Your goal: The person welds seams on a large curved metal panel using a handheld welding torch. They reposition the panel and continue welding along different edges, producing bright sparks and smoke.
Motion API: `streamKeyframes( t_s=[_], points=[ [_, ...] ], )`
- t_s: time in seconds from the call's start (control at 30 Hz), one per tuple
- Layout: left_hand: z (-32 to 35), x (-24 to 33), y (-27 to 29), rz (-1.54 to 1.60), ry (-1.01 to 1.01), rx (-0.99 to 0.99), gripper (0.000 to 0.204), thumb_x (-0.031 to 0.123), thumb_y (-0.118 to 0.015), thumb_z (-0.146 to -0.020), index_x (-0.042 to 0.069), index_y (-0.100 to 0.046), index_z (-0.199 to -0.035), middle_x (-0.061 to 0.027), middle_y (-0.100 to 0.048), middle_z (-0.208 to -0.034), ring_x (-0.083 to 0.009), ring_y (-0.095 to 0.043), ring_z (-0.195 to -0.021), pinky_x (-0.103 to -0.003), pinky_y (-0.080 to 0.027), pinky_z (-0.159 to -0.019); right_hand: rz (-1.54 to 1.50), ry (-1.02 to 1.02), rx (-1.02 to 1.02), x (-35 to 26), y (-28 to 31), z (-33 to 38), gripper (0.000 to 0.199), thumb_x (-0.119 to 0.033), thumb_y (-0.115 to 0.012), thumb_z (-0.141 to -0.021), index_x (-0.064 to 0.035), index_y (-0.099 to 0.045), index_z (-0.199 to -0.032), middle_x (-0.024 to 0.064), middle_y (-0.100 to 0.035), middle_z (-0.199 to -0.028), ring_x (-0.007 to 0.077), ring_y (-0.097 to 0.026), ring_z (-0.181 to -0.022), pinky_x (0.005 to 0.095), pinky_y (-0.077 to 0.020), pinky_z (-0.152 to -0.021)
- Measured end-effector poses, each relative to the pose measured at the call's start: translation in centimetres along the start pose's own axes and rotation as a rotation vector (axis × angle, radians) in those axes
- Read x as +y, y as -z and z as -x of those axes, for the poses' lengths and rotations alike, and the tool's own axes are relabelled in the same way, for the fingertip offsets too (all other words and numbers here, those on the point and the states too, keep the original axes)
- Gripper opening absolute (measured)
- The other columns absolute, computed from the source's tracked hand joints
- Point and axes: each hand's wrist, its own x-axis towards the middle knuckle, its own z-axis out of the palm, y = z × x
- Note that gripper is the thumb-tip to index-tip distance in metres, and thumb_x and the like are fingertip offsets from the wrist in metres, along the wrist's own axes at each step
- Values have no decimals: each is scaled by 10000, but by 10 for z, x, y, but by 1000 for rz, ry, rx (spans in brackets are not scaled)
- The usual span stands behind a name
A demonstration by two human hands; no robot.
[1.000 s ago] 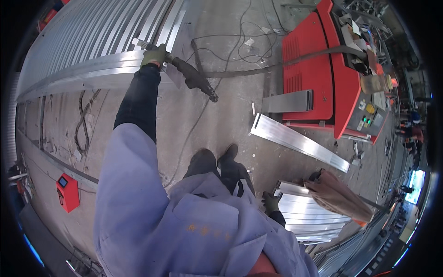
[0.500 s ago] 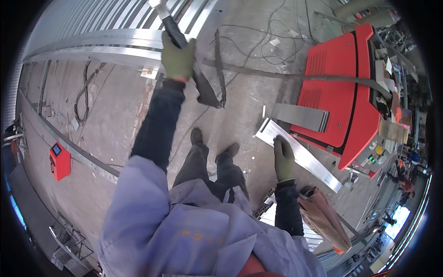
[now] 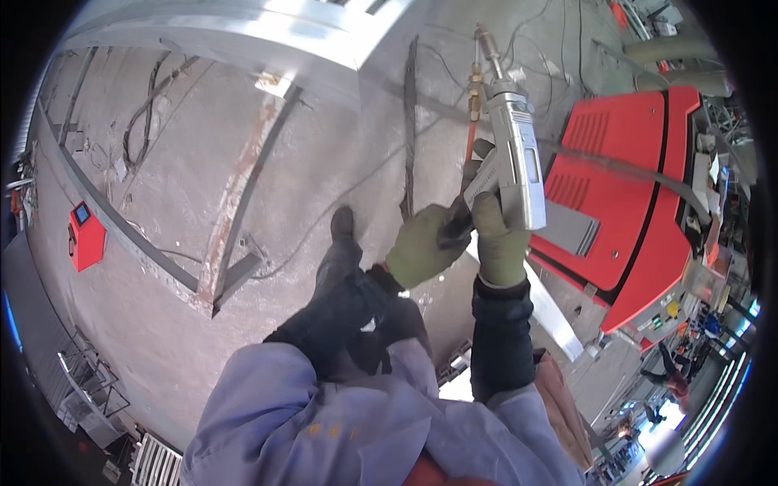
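A silver welding gun [image 3: 523, 166] with a long copper-coloured nozzle points away from me, right of the middle. My left hand [image 3: 425, 247], in an olive glove, is closed round its black handle. The gloved right hand [image 3: 500, 247] grips the rear of the gun body, its thumb lying against the metal. An orange hose with brass fittings [image 3: 475, 93] runs alongside the nozzle. Beneath the right hand, partly covered, lies a bright flat metal strip [image 3: 555, 316]. Grey metal plates [image 3: 567, 227] rest against the red machine beside the gun.
The big red machine cabinet [image 3: 600, 186] stands at right, crossed by a dark thick cable. A shiny metal frame [image 3: 308, 36] spans the far left. Rusty steel bars [image 3: 243, 190] and loose cables cover parts of the floor. A small red box [image 3: 86, 239] stands at left.
My left hand has brought the welding gun from the ribbed metal panel at far left toward the right. My right hand has left the metal strip and taken hold of the gun.
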Motion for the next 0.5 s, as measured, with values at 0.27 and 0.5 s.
streamKeyframes(
  t_s=[0.27, 0.5],
  points=[
    [-25, 61, -48, -4, -356, -8, 816, 442, -874, -863, 41, -562, -1501, -219, -656, -1363, -391, -637, -1279, -497, -501, -1094, -63, 474, 304, -35, 108, -21, 354, -292, -495, -1152, 3, -689, -1117, 73, -713, -964, 186, -678, -815, 311, -542, -791],
    [34, -21, -66, -268, -256, 131, 737, 422, -813, -926, 14, -566, -1488, -235, -611, -1463, -402, -583, -1364, -505, -459, -1144, -204, 1241, 614, -138, 222, -6, 434, -398, -465, -1146, -20, -675, -1117, 107, -724, -981, 231, -685, -780, 356, -574, -826]
  ],
)
